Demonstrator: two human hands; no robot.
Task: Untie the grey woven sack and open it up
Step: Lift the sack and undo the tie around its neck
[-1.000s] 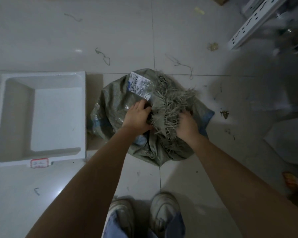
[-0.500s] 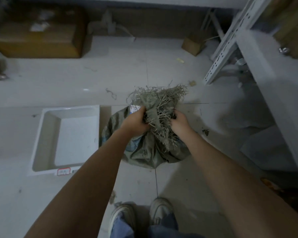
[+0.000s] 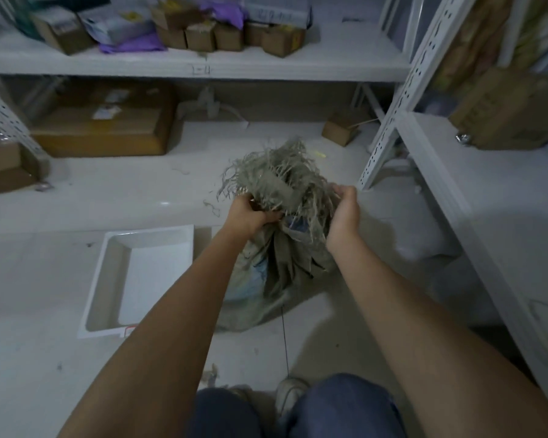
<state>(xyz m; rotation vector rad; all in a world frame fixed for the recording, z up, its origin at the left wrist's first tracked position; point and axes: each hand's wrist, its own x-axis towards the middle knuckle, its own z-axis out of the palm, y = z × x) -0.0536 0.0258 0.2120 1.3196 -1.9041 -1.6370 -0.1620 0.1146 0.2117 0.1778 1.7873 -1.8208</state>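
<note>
The grey woven sack (image 3: 276,273) stands on the floor in front of my knees, its neck pulled upright. Its frayed top (image 3: 276,175) sticks up in a bunch of loose strands. My left hand (image 3: 250,213) grips the gathered neck from the left, fingers closed into the fabric. On the right side, my right hand (image 3: 344,210) holds the same neck with its fingers curled around the fraying edge. Any knot or tie is hidden between my hands. Something blue shows through the sack's lower left side.
A white plastic tray (image 3: 146,279) lies on the floor left of the sack. White metal shelving (image 3: 389,134) stands right and ahead, holding cardboard boxes (image 3: 105,128). A small box (image 3: 340,129) sits on the floor behind. My shoe (image 3: 290,392) is below.
Both hands have lifted the sack's neck from slumped to upright. My head has tipped up, bringing the shelves into view.
</note>
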